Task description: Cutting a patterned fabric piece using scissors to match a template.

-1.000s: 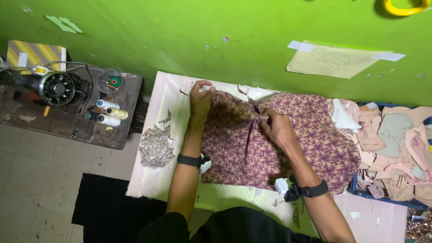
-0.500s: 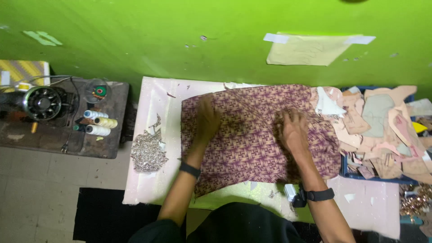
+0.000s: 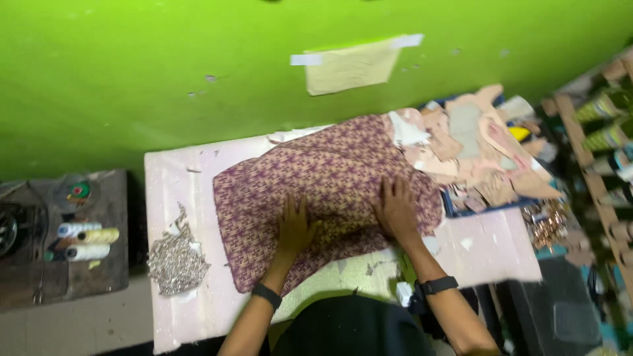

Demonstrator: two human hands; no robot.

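Both palms (image 3: pixel 295 227) flat on patterned fabric (image 3: pixel 316 178)

A matt woven cloth (image 3: pixel 323 191) with a fine purple print is pressed flat on a smooth pale board (image 3: pixel 178 178). Glittery metallic scraps (image 3: pixel 175 260) are heaped beside it. Stiff matt paper cutouts (image 3: pixel 475 148) are piled at the right. The wall (image 3: pixel 132 72) is painted matt green.
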